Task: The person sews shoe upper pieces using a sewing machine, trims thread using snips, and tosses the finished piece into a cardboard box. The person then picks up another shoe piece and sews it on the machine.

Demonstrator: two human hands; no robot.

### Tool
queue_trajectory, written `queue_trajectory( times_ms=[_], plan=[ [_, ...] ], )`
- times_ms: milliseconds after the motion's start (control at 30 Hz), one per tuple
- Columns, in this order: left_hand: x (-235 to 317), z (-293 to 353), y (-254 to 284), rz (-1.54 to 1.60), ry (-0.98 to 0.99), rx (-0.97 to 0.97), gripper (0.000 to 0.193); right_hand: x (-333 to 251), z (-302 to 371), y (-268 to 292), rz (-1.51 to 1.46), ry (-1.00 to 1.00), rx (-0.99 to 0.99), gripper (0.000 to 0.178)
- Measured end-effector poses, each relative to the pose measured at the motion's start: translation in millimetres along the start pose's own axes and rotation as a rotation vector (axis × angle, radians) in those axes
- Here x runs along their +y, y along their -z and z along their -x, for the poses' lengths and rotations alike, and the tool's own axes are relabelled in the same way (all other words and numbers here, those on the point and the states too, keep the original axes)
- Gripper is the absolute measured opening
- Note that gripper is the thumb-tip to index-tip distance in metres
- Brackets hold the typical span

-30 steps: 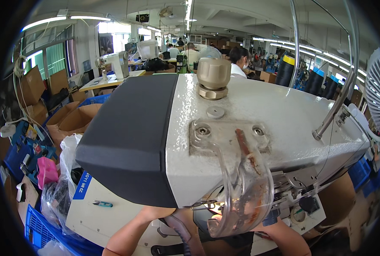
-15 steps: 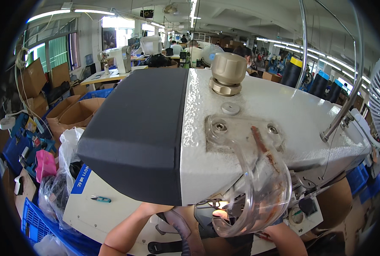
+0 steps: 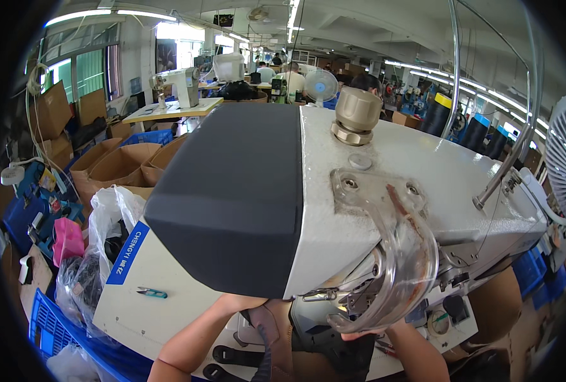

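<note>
A sewing machine's white head with a dark grey end cover fills the middle of the view. Under it, a dark grey and black fabric piece lies by the needle area, its brownish strip hanging toward me. My left hand reaches in at the fabric's left side, its fingers hidden by the end cover. Beneath the clear curved guard, my right hand is at the fabric's right edge; guard and fabric hide most of its fingers.
Teal-handled thread snips lie on the pale machine table. Black straps rest near its front. A blue crate and plastic bags stand left. Thread cones and a fan are at right.
The view has shifted, and the machine head appears farther right. My right hand has moved down and right from the needle area, where more of the grey fabric now shows.
</note>
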State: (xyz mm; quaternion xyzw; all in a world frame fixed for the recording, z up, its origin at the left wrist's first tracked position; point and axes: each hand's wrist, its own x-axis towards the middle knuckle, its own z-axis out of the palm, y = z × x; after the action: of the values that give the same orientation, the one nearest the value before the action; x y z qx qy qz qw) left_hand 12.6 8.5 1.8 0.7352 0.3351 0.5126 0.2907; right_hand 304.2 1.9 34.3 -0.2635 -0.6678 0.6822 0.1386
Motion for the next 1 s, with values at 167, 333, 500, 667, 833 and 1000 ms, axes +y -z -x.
queue_trajectory(
  times_ms=[167, 333, 500, 667, 833, 1000],
  plan=[
    [17, 5, 2, -0.415, -0.051, 0.087, 0.018, 14, 7, -6, 0.954, 0.058, 0.435, 0.047],
    [49, 20, 8, -0.5, 0.003, 0.278, 0.017, -23, 8, -50, 0.836, 0.349, 0.76, 0.049],
    [119, 86, 9, -0.039, -0.074, -0.023, 0.035, -8, 4, -48, 0.682, 0.4, 0.661, 0.037],
    [136, 130, -25, 0.312, -0.06, -0.352, 0.097, -22, 0, -50, 0.55, 0.21, 0.689, 0.03],
    [127, 125, -31, 0.377, -0.102, -0.26, 0.093, -33, 0, -48, 0.589, 0.224, 0.612, 0.019],
    [126, 123, -36, 0.377, -0.108, -0.234, 0.093, -29, -2, -41, 0.707, 0.182, 0.555, 0.04]
  ],
)
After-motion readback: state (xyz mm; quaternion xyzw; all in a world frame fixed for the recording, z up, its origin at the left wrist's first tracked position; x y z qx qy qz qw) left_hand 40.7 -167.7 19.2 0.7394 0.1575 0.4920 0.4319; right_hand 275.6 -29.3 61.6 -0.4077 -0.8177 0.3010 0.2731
